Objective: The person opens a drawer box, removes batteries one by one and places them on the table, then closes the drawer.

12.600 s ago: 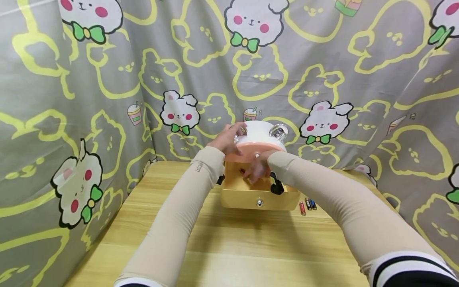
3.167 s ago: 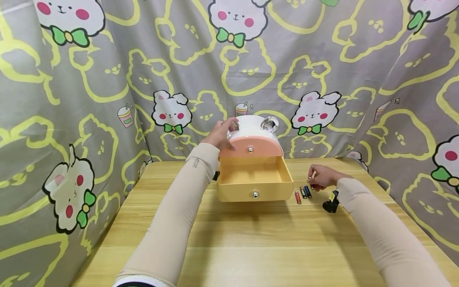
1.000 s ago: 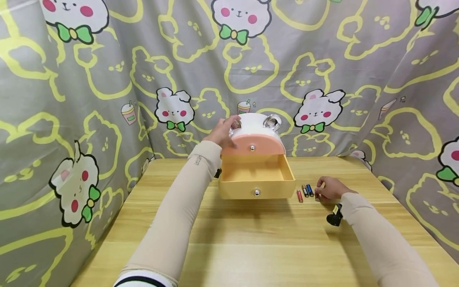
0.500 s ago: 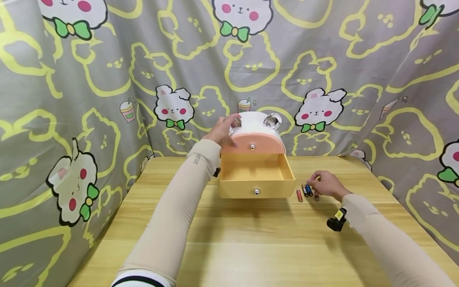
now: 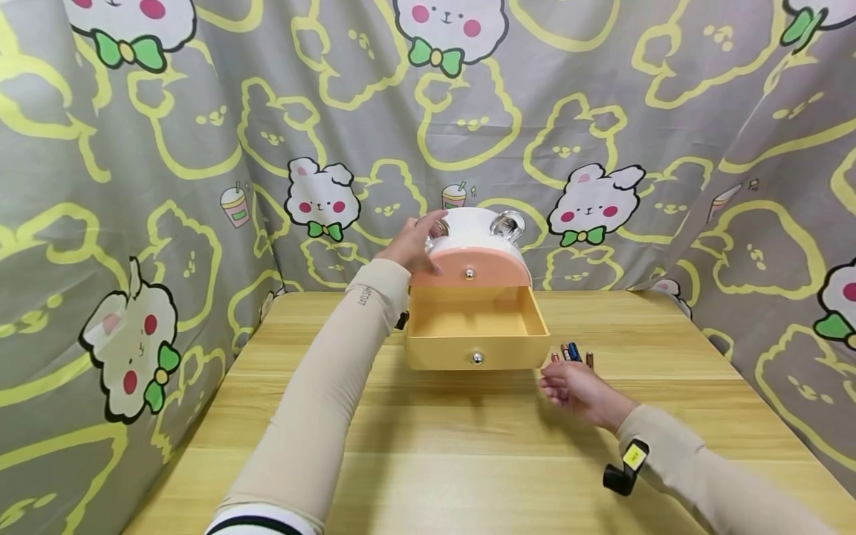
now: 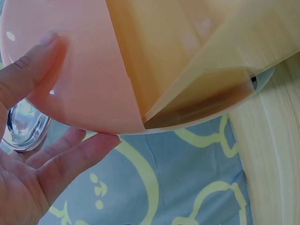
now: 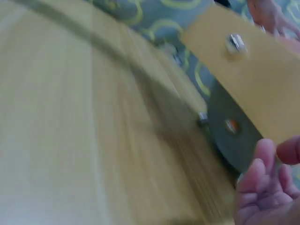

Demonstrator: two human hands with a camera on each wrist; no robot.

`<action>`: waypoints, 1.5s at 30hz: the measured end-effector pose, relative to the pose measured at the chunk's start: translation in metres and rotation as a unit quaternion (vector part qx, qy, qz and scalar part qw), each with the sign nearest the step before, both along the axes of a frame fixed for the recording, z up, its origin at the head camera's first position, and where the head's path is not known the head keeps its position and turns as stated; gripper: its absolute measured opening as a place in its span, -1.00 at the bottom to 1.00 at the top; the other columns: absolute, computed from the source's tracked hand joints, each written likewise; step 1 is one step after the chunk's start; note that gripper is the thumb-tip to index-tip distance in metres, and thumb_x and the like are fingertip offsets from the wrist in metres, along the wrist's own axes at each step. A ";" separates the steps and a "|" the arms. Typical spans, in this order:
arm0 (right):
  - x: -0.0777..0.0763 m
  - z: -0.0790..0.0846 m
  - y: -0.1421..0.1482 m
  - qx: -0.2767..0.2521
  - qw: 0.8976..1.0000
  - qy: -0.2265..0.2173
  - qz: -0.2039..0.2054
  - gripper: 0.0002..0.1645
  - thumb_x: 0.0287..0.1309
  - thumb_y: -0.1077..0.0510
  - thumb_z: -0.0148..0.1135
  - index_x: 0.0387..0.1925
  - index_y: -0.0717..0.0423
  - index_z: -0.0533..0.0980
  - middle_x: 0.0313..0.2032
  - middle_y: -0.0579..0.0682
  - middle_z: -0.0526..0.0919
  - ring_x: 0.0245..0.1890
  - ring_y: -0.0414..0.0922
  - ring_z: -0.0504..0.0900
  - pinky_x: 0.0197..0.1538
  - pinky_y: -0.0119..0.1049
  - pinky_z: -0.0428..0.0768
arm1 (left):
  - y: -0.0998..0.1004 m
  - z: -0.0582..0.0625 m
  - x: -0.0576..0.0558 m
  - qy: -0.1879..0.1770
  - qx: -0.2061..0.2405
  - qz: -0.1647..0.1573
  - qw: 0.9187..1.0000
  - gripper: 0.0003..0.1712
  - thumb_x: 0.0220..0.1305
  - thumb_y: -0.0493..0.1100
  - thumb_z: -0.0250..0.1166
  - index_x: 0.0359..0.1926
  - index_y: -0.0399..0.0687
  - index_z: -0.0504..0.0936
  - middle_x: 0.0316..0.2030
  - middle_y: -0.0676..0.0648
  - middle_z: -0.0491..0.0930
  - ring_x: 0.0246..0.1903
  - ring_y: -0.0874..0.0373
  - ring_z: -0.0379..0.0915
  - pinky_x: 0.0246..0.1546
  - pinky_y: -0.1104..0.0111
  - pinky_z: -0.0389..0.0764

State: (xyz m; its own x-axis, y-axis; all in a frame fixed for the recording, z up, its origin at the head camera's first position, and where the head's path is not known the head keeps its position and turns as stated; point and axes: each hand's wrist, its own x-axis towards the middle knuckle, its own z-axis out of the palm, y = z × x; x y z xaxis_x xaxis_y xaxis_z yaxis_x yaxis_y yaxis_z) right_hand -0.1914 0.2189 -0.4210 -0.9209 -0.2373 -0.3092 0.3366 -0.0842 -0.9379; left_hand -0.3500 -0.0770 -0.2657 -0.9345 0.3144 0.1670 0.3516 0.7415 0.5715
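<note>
A small storage box with a white rounded top [image 5: 471, 227], silver ears and a pink upper drawer [image 5: 491, 269] stands on the table. Its yellow lower drawer [image 5: 441, 353] is pulled out, with nothing visible inside. My left hand [image 5: 413, 247] holds the box at its upper left; in the left wrist view the thumb lies on the pink front and other fingers touch the side edge. My right hand [image 5: 580, 392], fingers loosely curled and nothing visible in them, hovers near the yellow drawer's front right corner. Several batteries [image 5: 574, 351] lie behind it, partly hidden.
The wooden table [image 5: 428, 475] extends in front of the box. A patterned curtain [image 5: 374, 134] hangs behind and at both sides. A black wrist camera [image 5: 626, 468] hangs below the right sleeve. The right wrist view is blurred.
Earlier the right hand reached into the yellow drawer, then set another battery beside the others. It has since left the batteries and moved left and nearer. The left hand stays on the box.
</note>
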 end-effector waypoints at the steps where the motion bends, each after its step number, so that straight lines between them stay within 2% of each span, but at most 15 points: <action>1: 0.004 0.001 -0.005 -0.013 1.000 -0.010 0.010 -0.91 0.35 0.24 -0.01 -0.18 0.19 0.39 -0.40 -0.03 0.63 -0.48 -0.25 0.57 -0.35 -0.44 0.54 | 0.000 0.000 0.000 0.001 -0.002 0.001 1.000 0.31 -0.28 -0.45 0.60 0.45 0.35 0.12 0.14 -0.03 0.30 0.09 0.04 0.31 0.12 0.17 0.43; 5: 0.015 0.007 -0.027 -0.050 0.998 -0.035 0.033 -0.79 0.38 0.09 0.04 -0.11 0.16 0.38 -0.30 0.02 0.67 -0.36 -0.19 0.61 -0.23 -0.40 0.56 | 0.001 0.001 0.000 0.011 -0.007 -0.004 1.000 0.25 -0.30 -0.44 0.60 0.40 0.31 0.17 0.12 -0.03 0.32 0.10 0.05 0.29 0.11 0.18 0.43; 11: 0.020 0.013 -0.055 -0.117 0.989 -0.045 0.074 -0.62 0.41 0.00 0.02 -0.01 0.24 0.31 -0.18 0.08 0.63 -0.24 -0.14 0.60 -0.10 -0.37 0.56 | 0.000 -0.001 -0.001 0.014 -0.010 -0.004 1.000 0.21 -0.30 -0.43 0.61 0.37 0.29 0.19 0.12 -0.05 0.33 0.09 0.04 0.30 0.12 0.17 0.43; 16: 0.017 0.015 -0.072 -0.162 0.981 -0.056 0.093 -0.54 0.44 -0.02 -0.04 0.06 0.32 0.30 -0.20 0.07 0.64 -0.26 -0.15 0.62 -0.15 -0.40 0.57 | -0.001 -0.003 -0.001 0.013 -0.007 -0.005 1.000 0.22 -0.29 -0.42 0.61 0.37 0.29 0.19 0.10 -0.01 0.32 0.10 0.04 0.28 0.12 0.18 0.42; 19: 0.013 0.016 -0.081 -0.180 0.977 -0.059 0.099 -0.55 0.44 -0.03 -0.03 0.06 0.30 0.32 -0.23 0.06 0.66 -0.31 -0.17 0.64 -0.17 -0.41 0.57 | -0.002 -0.004 0.000 0.016 0.000 -0.003 1.000 0.21 -0.30 -0.43 0.61 0.37 0.27 0.20 0.12 -0.07 0.32 0.09 0.03 0.28 0.12 0.16 0.42; 26: 0.009 0.017 -0.096 -0.200 0.976 -0.061 0.062 -0.68 0.43 0.00 0.00 -0.08 0.18 0.46 -0.29 0.05 0.68 -0.38 -0.20 0.64 -0.23 -0.46 0.56 | -0.003 -0.003 0.005 0.006 0.005 0.000 1.000 0.19 -0.27 -0.45 0.60 0.36 0.27 0.21 0.14 -0.11 0.29 0.04 0.02 0.30 0.10 0.16 0.44; 32: 0.009 0.014 -0.104 -0.209 0.975 -0.069 0.039 -0.71 0.43 0.04 -0.01 -0.17 0.17 0.52 -0.37 -0.02 0.69 -0.44 -0.25 0.62 -0.32 -0.50 0.54 | -0.006 -0.004 0.006 -0.003 0.023 -0.004 1.000 0.21 -0.27 -0.49 0.57 0.38 0.26 0.21 0.16 -0.11 0.29 0.05 0.04 0.31 0.12 0.17 0.42; 45: 0.003 0.017 -0.104 -0.228 0.971 -0.076 0.013 -0.74 0.42 0.06 0.02 -0.20 0.13 0.55 -0.41 -0.06 0.66 -0.48 -0.29 0.57 -0.36 -0.52 0.51 | 0.001 0.000 0.004 -0.011 0.013 0.000 1.000 0.21 -0.27 -0.48 0.57 0.37 0.30 0.20 0.18 -0.10 0.28 0.04 0.04 0.33 0.10 0.15 0.44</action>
State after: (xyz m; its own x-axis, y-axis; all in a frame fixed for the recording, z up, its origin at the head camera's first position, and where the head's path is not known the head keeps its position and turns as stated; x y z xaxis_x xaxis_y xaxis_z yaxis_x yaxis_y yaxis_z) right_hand -0.1886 0.1144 -0.4045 -0.8643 -0.4044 -0.2989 0.4764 -0.4682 -0.7442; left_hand -0.3461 -0.0764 -0.2656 -0.9378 0.3112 0.1541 0.3392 0.7261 0.5981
